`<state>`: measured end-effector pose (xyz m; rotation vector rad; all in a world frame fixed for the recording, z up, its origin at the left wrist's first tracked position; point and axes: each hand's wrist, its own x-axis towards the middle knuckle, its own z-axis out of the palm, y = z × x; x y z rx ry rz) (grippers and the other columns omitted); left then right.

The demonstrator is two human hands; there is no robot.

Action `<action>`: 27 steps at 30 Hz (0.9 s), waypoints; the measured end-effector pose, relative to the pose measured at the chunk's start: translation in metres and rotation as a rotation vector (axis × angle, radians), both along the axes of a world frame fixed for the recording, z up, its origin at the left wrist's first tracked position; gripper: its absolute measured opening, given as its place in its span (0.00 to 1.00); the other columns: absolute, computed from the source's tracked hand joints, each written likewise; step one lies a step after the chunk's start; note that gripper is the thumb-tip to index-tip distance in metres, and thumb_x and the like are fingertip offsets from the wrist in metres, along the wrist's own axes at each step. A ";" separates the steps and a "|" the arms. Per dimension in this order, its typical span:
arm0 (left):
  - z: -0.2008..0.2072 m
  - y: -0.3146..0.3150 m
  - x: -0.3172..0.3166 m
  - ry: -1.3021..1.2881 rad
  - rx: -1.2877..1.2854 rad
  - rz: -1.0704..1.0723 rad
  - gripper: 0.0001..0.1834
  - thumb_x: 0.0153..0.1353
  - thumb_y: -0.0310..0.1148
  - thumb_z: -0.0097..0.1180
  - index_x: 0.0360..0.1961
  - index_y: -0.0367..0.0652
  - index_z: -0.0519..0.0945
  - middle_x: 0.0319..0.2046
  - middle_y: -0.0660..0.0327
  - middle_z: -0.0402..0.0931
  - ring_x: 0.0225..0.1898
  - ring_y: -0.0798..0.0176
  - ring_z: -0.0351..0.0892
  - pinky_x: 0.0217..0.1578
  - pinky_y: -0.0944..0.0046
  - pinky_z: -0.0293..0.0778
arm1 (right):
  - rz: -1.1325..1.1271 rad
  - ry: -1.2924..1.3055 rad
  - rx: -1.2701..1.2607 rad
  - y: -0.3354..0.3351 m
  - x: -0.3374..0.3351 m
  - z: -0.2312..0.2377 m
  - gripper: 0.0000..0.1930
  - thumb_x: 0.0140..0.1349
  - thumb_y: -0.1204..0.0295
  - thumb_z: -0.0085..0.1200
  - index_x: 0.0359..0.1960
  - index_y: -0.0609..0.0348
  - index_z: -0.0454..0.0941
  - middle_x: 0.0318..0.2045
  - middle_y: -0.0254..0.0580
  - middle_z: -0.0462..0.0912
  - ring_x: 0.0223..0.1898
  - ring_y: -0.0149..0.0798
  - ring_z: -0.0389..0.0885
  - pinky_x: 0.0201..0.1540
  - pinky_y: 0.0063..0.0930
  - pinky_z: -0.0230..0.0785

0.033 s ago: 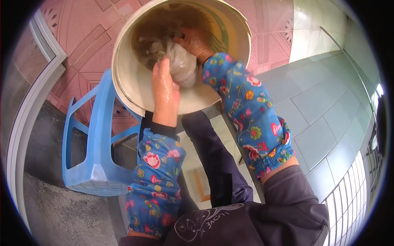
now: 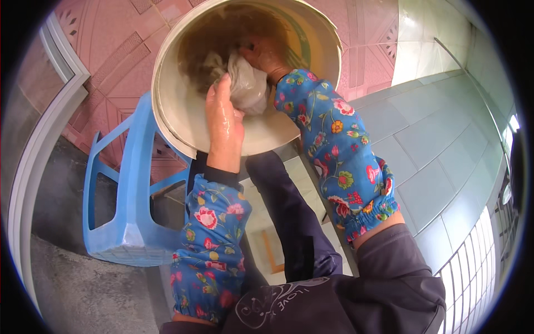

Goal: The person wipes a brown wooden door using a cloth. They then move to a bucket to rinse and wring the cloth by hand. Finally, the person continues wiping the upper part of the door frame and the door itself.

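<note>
A wet, greyish-white cloth [image 2: 248, 88] is bunched up inside a big cream bucket [image 2: 175, 119], partly in the brown, murky water [image 2: 196, 42]. My left hand [image 2: 225, 122] grips the near left side of the cloth, its thumb pressed against the folds and its other fingers hidden. On the far right side my right hand [image 2: 268, 58] holds the cloth with bent fingers, partly lost in the dim water. Both hands look wet. Blue flowered sleeve covers run up both forearms.
A blue plastic stool [image 2: 130, 228] lies tipped to the left of the bucket. Pink patterned tiles [image 2: 125, 44] cover the floor beyond it. Grey tiles [image 2: 428, 139] extend at the right, and a white door frame [image 2: 28, 167] curves along the left edge.
The cloth has shifted slightly and its folds lie differently between my hands. My right hand has moved a little; my left stays almost in place.
</note>
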<state>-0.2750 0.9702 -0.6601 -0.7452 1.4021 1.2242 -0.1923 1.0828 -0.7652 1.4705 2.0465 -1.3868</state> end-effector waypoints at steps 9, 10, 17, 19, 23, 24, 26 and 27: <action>0.001 -0.006 -0.006 0.025 0.012 0.004 0.41 0.59 0.47 0.54 0.68 0.52 0.48 0.65 0.57 0.48 0.64 0.44 0.50 0.58 0.42 0.49 | -0.157 -0.054 0.006 -0.043 -0.011 -0.002 0.35 0.51 0.61 0.59 0.60 0.61 0.63 0.48 0.60 0.75 0.50 0.58 0.74 0.52 0.41 0.67; 0.002 0.002 -0.002 -0.013 -0.026 -0.006 0.43 0.59 0.48 0.54 0.69 0.53 0.46 0.66 0.58 0.45 0.64 0.43 0.49 0.58 0.39 0.48 | -0.268 0.140 0.114 -0.044 -0.004 -0.016 0.27 0.53 0.64 0.57 0.56 0.60 0.70 0.47 0.58 0.76 0.49 0.57 0.75 0.50 0.41 0.68; -0.004 0.001 -0.013 -0.068 -0.148 -0.088 0.48 0.50 0.61 0.58 0.66 0.55 0.52 0.65 0.61 0.41 0.66 0.40 0.42 0.57 0.28 0.46 | 0.148 0.314 0.305 -0.044 0.004 -0.009 0.11 0.54 0.73 0.55 0.39 0.60 0.81 0.38 0.51 0.81 0.42 0.47 0.80 0.45 0.35 0.71; -0.010 -0.001 -0.015 -0.175 -0.062 -0.071 0.43 0.54 0.63 0.54 0.63 0.50 0.58 0.62 0.60 0.52 0.62 0.47 0.54 0.55 0.30 0.52 | -0.517 0.490 -0.261 -0.040 0.004 0.083 0.15 0.51 0.73 0.58 0.43 0.61 0.79 0.36 0.42 0.81 0.40 0.37 0.80 0.44 0.30 0.72; -0.026 -0.017 -0.020 -0.234 0.229 -0.028 0.38 0.59 0.60 0.51 0.62 0.51 0.57 0.57 0.63 0.62 0.53 0.55 0.69 0.53 0.50 0.66 | -0.775 0.472 -0.579 -0.058 0.015 0.182 0.16 0.48 0.78 0.58 0.42 0.62 0.77 0.34 0.33 0.79 0.37 0.24 0.74 0.42 0.23 0.70; -0.015 -0.015 -0.015 -0.214 0.212 0.042 0.31 0.61 0.56 0.50 0.58 0.48 0.63 0.50 0.64 0.69 0.52 0.62 0.70 0.51 0.61 0.70 | -0.902 0.506 -0.647 -0.062 0.018 0.194 0.18 0.46 0.78 0.59 0.43 0.64 0.76 0.32 0.34 0.80 0.34 0.26 0.76 0.39 0.22 0.71; 0.005 -0.007 -0.011 -0.176 0.178 0.020 0.29 0.62 0.55 0.50 0.57 0.48 0.65 0.49 0.63 0.69 0.51 0.62 0.71 0.51 0.60 0.70 | -1.027 0.547 -0.727 -0.065 0.017 0.197 0.21 0.44 0.77 0.61 0.44 0.66 0.74 0.31 0.35 0.80 0.31 0.27 0.79 0.35 0.22 0.71; 0.009 -0.005 -0.009 -0.140 0.142 0.000 0.28 0.62 0.54 0.50 0.56 0.48 0.66 0.49 0.63 0.70 0.50 0.62 0.72 0.51 0.59 0.71 | -1.038 0.629 -0.710 -0.068 0.016 0.194 0.19 0.44 0.76 0.60 0.42 0.65 0.75 0.29 0.36 0.80 0.30 0.27 0.78 0.34 0.22 0.72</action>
